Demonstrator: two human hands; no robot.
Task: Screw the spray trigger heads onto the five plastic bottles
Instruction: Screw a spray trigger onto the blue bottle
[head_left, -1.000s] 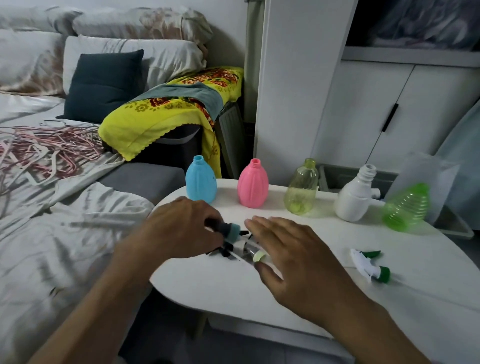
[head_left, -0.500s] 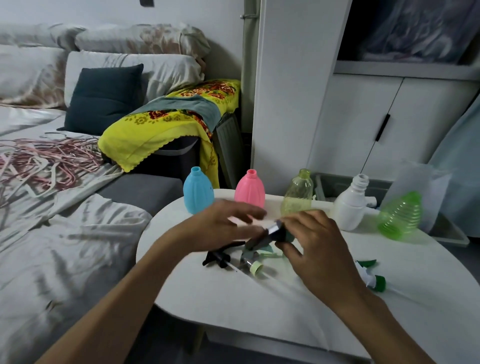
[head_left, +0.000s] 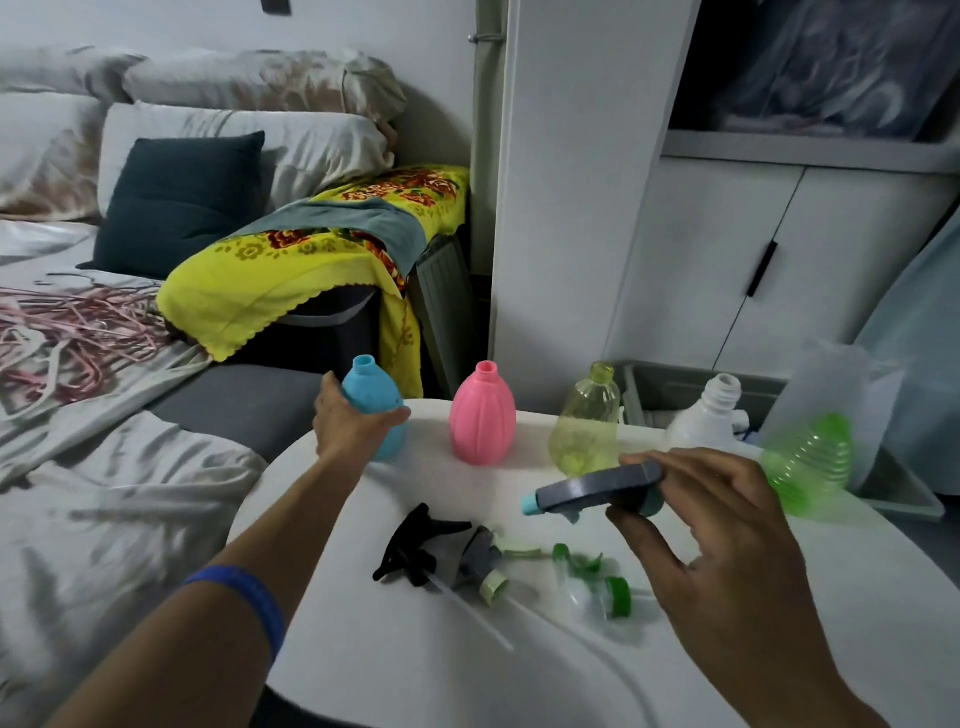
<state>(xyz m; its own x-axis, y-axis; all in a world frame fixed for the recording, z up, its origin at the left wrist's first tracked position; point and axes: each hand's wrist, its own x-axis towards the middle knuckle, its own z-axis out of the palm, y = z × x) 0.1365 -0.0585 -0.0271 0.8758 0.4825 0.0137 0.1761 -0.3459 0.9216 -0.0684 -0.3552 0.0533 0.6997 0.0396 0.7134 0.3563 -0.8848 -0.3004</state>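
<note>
Five open-necked bottles stand in a row along the far side of the white table (head_left: 810, 613): blue (head_left: 370, 385), pink (head_left: 482, 415), clear yellow (head_left: 587, 423), white (head_left: 714, 410) and green (head_left: 810, 462). My left hand (head_left: 349, 423) wraps around the blue bottle. My right hand (head_left: 727, 535) holds a grey trigger head with a light-blue nozzle (head_left: 592, 488) above the table. A black trigger head (head_left: 410, 545), a grey one with a pale green collar (head_left: 480, 564) and a white-and-green one (head_left: 592, 587) lie loose on the table.
A bed with grey sheets (head_left: 104, 493) and a heap of pink hangers (head_left: 67, 332) lies to the left. A yellow floral cloth (head_left: 291, 270) covers a dark bin behind the table. A white cabinet (head_left: 753, 249) and a grey tray (head_left: 675, 387) stand behind the bottles.
My left hand let go of the trigger head and reached out to grip the blue bottle. My right hand lifted the grey trigger head and moved it to the right.
</note>
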